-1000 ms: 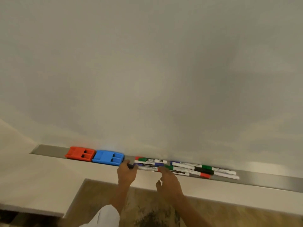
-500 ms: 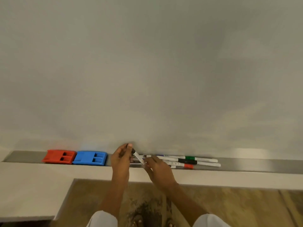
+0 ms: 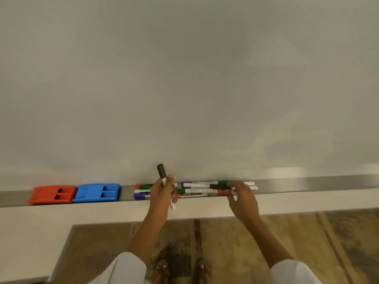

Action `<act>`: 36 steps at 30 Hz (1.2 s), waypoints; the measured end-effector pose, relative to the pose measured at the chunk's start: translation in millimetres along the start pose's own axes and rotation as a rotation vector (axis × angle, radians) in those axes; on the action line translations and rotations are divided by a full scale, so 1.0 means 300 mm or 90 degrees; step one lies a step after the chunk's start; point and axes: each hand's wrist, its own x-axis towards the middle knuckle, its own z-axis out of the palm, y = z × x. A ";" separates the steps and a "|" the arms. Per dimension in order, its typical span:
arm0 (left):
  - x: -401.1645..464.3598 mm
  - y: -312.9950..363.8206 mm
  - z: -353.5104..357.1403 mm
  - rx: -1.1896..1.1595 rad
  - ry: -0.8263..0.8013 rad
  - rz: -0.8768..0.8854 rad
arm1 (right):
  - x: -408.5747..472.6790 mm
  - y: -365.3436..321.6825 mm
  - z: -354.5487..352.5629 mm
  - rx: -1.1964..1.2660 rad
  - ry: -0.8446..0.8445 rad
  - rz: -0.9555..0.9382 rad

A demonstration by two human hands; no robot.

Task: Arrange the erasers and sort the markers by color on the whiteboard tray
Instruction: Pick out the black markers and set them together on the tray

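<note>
The left hand [image 3: 163, 191] is closed around a black-capped marker [image 3: 162, 174], holding it nearly upright with the cap pointing up past the fingertips and the white barrel end poking out below the palm, lifted clear of the whiteboard tray [image 3: 307, 184]. Directly behind and to either side of that grip lies the rest of the marker pile [image 3: 203, 189], green, red, blue and black caps mixed together on the tray. The right hand [image 3: 241, 196] reaches in at the far end of the pile from the grip, fingers spread and loosely curled over a green-capped marker [image 3: 223, 183]; whether it already pinches one I cannot tell. Beyond the grip on the other side, the red eraser [image 3: 51, 194] and blue eraser [image 3: 96, 192] sit side by side, touching, apparently already arranged. The step in hand looks like pulling markers out by color. Next, the black one needs a spot of its own, apart from the pile.
</note>
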 end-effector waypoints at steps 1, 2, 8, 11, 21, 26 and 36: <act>-0.004 0.000 -0.005 -0.022 -0.003 -0.026 | 0.019 0.057 -0.019 -0.087 -0.001 -0.004; -0.009 -0.001 -0.007 -0.049 -0.007 -0.060 | 0.039 0.101 -0.031 -0.164 -0.030 -0.017; -0.079 -0.058 0.044 -0.245 -0.127 -0.212 | 0.128 0.177 -0.062 -0.340 -0.171 -0.094; -0.084 -0.086 0.076 -0.299 -0.177 -0.225 | 0.155 0.197 -0.067 -0.381 -0.239 -0.162; -0.086 -0.144 0.126 -0.287 -0.244 -0.260 | -0.109 -0.066 -0.090 0.146 -0.084 -0.003; -0.089 -0.155 0.141 -0.192 -0.159 -0.225 | -0.153 -0.258 0.039 0.267 -0.104 -0.031; -0.049 -0.149 0.100 -0.264 -0.092 -0.211 | 0.091 -0.090 0.096 -0.217 -0.191 -0.131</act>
